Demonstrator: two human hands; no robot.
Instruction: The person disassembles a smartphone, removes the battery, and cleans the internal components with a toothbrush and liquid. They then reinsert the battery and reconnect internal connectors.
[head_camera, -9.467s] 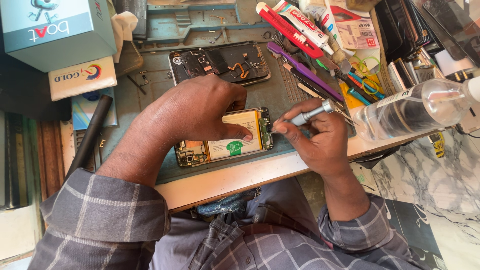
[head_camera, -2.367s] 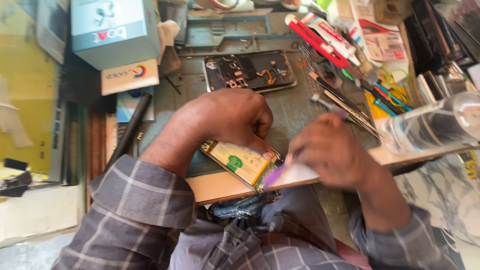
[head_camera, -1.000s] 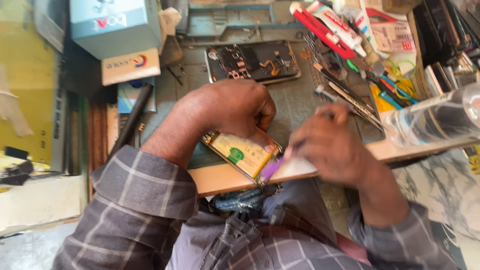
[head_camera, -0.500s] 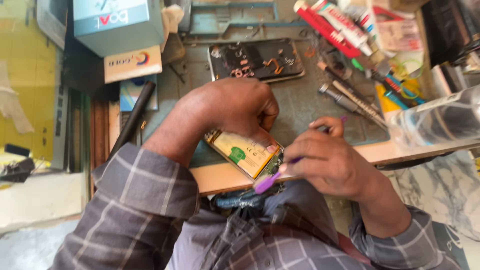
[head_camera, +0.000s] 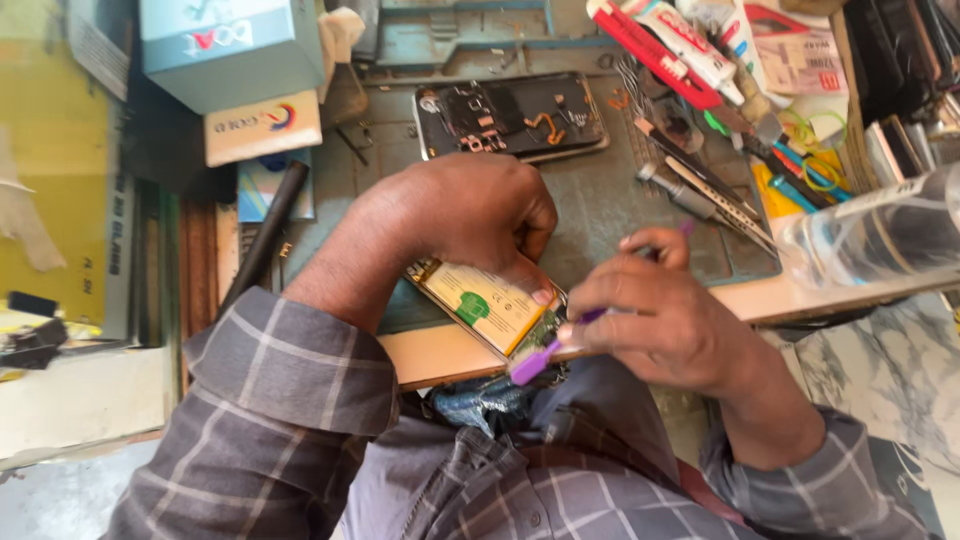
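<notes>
**Opened phone held at bench edge, purple tool applied**

An opened phone (head_camera: 490, 305), w/ its pale battery and green sticker exposed, is pinned at the front edge of the wooden bench, tilted diagonally. It is gripped from above by the left hand (head_camera: 470, 215), fingers curled shut over its upper part, thumb pressed on the battery's right corner. A purple tool (head_camera: 535, 360) is pinched in the closed right hand (head_camera: 655, 320); its flat end sits at the phone's lower right corner, touching or nearly so; exact contact can't be told.

Behind the left hand, a second phone frame (head_camera: 510, 115), back off and parts exposed, is laid flat on the grey-green work mat (head_camera: 620, 200). To its right, tweezers and screwdrivers (head_camera: 700, 190) are scattered, plus a red tube (head_camera: 650, 50) and a white tube (head_camera: 690, 40) near the top edge. A clear plastic bottle (head_camera: 880, 235) is lying on its side at far right; contents not discernible. At top left, a light-blue carton (head_camera: 230, 45) is stacked on a flat white box (head_camera: 262, 125); both are closed, contents hidden. A black rod (head_camera: 265, 235) is leaned beside them.
</notes>
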